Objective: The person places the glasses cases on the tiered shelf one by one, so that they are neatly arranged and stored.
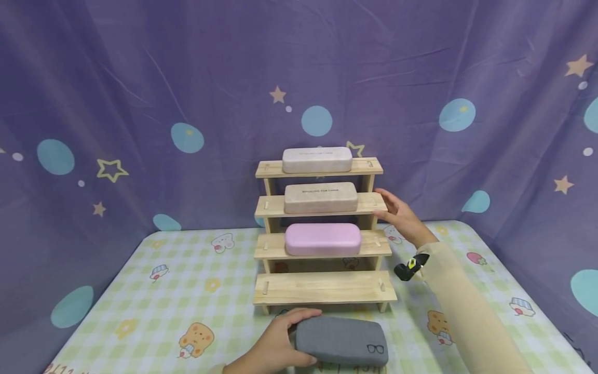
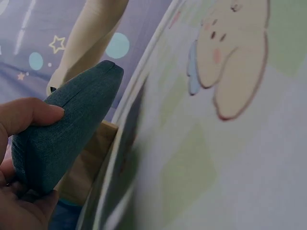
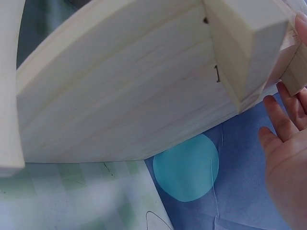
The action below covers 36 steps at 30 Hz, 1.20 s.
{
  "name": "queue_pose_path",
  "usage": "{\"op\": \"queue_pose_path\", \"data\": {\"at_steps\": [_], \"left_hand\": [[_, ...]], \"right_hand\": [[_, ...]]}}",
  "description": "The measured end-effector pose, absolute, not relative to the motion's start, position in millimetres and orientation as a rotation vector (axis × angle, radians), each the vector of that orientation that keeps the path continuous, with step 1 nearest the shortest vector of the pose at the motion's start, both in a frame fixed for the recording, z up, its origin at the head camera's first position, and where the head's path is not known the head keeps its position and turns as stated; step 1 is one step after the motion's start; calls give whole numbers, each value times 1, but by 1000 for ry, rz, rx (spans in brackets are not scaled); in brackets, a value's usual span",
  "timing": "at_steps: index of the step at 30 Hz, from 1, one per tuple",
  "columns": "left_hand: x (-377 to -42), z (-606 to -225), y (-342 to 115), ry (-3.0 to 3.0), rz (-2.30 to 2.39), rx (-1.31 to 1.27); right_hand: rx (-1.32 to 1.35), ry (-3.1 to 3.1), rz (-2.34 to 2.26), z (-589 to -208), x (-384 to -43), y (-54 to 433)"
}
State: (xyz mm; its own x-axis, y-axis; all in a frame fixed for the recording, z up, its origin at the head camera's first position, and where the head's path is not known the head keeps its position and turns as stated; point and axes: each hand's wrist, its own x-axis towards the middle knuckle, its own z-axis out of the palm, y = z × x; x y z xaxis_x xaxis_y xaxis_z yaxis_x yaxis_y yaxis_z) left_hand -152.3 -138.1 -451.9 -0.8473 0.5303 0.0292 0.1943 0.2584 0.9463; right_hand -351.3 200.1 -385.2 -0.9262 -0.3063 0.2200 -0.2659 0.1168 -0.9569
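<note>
A dark grey fabric glasses case (image 1: 343, 340) with a small glasses print lies level in front of the stepped wooden rack (image 1: 322, 288). My left hand (image 1: 277, 345) grips its left end, thumb on the near side and fingers on the far side. In the left wrist view the same grey case (image 2: 72, 120) is pinched between thumb and fingers. My right hand (image 1: 404, 218) holds the right end of the rack's second step from the top. The right wrist view has the right hand's fingers (image 3: 280, 120) at the wood's edge, partly cut off.
On the rack's upper steps sit a whitish case (image 1: 317, 161), a beige case (image 1: 321, 198) and a pink case (image 1: 323, 239), one per step. The lowest step is bare wood. A checked cloth (image 1: 187, 291) covers the table, and a purple curtain (image 1: 224, 78) hangs behind.
</note>
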Motion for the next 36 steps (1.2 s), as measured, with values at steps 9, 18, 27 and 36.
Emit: {"op": "queue_pose_path", "data": {"at_steps": [9, 18, 27, 36], "left_hand": [[-156, -437, -146, 2259, 1628, 687], [-164, -420, -155, 2190, 1766, 701], [-186, -418, -160, 2154, 1892, 777], [-206, -420, -158, 2158, 1912, 745]], "right_hand": [[-593, 2329, -1981, -385, -352, 200], [-592, 2325, -1988, -386, -351, 200], [-598, 2333, -1982, -386, -351, 200], [-598, 2346, -1971, -384, -349, 199]]}}
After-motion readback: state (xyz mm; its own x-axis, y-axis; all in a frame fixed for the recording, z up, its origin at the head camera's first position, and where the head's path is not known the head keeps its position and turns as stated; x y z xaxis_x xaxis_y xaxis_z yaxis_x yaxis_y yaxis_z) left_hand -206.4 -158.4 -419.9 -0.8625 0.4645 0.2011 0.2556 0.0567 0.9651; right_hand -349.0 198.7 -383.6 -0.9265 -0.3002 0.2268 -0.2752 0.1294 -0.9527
